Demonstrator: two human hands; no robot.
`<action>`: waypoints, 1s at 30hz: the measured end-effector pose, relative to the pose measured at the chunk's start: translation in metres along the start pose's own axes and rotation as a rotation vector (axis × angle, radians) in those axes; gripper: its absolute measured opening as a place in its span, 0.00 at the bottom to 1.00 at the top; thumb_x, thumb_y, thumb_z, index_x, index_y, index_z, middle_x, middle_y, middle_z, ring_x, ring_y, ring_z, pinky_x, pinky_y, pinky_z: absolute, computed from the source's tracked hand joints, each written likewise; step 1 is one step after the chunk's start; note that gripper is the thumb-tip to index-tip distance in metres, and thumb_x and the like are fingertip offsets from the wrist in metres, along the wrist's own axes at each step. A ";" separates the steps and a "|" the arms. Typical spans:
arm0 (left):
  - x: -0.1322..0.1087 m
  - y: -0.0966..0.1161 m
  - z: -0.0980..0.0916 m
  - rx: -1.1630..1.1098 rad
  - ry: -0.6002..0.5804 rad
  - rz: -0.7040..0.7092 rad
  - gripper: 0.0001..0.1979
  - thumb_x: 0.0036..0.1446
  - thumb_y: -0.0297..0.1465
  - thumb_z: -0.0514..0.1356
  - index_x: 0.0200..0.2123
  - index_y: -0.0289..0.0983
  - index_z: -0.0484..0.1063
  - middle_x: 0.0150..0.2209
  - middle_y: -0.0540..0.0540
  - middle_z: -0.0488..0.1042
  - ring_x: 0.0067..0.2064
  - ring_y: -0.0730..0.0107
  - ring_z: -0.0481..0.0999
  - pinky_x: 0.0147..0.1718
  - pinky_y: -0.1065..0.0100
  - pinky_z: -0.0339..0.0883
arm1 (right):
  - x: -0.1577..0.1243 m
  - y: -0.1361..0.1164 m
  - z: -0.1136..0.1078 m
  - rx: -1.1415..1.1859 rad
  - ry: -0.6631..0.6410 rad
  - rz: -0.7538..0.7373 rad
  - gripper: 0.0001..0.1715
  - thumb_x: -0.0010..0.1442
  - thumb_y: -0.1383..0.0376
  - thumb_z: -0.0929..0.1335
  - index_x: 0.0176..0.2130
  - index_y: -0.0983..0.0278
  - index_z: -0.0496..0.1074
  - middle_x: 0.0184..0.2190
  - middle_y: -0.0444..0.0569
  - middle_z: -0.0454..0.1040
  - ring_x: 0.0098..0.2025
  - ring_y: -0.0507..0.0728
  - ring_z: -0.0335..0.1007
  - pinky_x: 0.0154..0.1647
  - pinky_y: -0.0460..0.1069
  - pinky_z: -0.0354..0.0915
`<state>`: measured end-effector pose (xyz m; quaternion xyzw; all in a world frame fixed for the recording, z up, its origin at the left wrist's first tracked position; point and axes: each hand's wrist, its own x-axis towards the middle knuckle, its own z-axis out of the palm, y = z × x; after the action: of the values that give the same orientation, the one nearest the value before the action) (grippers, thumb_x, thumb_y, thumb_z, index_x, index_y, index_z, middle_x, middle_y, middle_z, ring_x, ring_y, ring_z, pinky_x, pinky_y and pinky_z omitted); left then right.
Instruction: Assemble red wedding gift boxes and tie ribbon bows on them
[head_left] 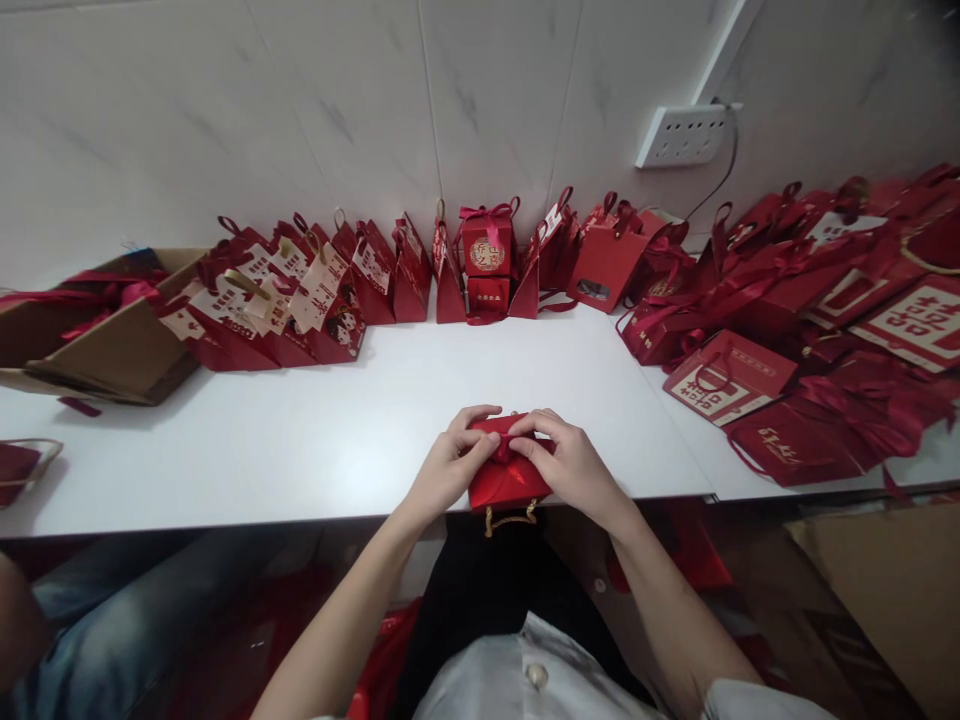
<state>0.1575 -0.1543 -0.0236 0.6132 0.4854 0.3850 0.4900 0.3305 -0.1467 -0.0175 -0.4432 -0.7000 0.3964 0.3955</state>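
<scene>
A small red gift box (pixel 506 488) sits at the front edge of the white table, directly before me. Its twisted gold cord handle (pixel 513 517) hangs over that edge. Across the top of the box lies a red ribbon (pixel 502 449), gathered near the middle. My left hand (pixel 455 462) pinches the ribbon from the left between thumb and index finger. From the right, my right hand (pixel 564 458) pinches it too, fingertips close to the left ones. Parts of the box top are hidden under my fingers.
Several red gift boxes (pixel 394 270) with ribbon loops stand along the tiled wall. A cardboard box (pixel 142 355) holding ribbons is at the left. More red boxes (pixel 802 430) are piled at the right. A power strip (pixel 684 136) is on the wall. Another person's leg (pixel 135 620) shows lower left.
</scene>
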 end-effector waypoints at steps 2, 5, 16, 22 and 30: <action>0.001 0.000 0.000 -0.015 0.001 0.002 0.15 0.58 0.37 0.55 0.24 0.40 0.76 0.54 0.45 0.66 0.59 0.58 0.62 0.55 0.57 0.62 | 0.000 0.000 0.002 -0.043 0.001 -0.030 0.06 0.59 0.68 0.65 0.31 0.60 0.70 0.32 0.44 0.72 0.39 0.54 0.68 0.45 0.51 0.64; 0.002 0.000 -0.001 -0.037 -0.012 0.016 0.15 0.58 0.35 0.55 0.23 0.41 0.77 0.56 0.47 0.65 0.61 0.58 0.60 0.57 0.55 0.59 | -0.001 0.002 0.007 -0.084 0.039 -0.051 0.04 0.58 0.69 0.65 0.34 0.60 0.69 0.33 0.45 0.72 0.39 0.55 0.69 0.44 0.52 0.65; 0.001 -0.005 -0.002 -0.107 0.029 -0.004 0.15 0.58 0.36 0.55 0.23 0.40 0.76 0.60 0.49 0.63 0.62 0.56 0.59 0.60 0.51 0.54 | -0.017 -0.003 0.002 -0.339 0.122 -0.402 0.04 0.55 0.69 0.69 0.34 0.62 0.70 0.42 0.52 0.68 0.48 0.60 0.66 0.49 0.58 0.66; 0.000 -0.001 -0.001 -0.063 0.013 0.000 0.17 0.59 0.37 0.54 0.21 0.39 0.74 0.59 0.48 0.63 0.62 0.56 0.58 0.59 0.53 0.55 | -0.015 0.000 0.008 -0.394 0.202 -0.450 0.02 0.57 0.69 0.68 0.33 0.63 0.72 0.37 0.51 0.70 0.43 0.58 0.68 0.44 0.56 0.66; -0.015 0.009 -0.001 0.453 0.297 0.167 0.11 0.60 0.33 0.54 0.30 0.40 0.75 0.45 0.43 0.69 0.49 0.61 0.68 0.47 0.56 0.65 | -0.015 0.003 0.000 -0.406 0.184 -0.478 0.04 0.57 0.71 0.68 0.31 0.63 0.73 0.32 0.48 0.71 0.37 0.55 0.67 0.41 0.54 0.64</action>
<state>0.1555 -0.1689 -0.0142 0.6817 0.5735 0.3914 0.2305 0.3351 -0.1596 -0.0230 -0.3700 -0.8102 0.1029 0.4429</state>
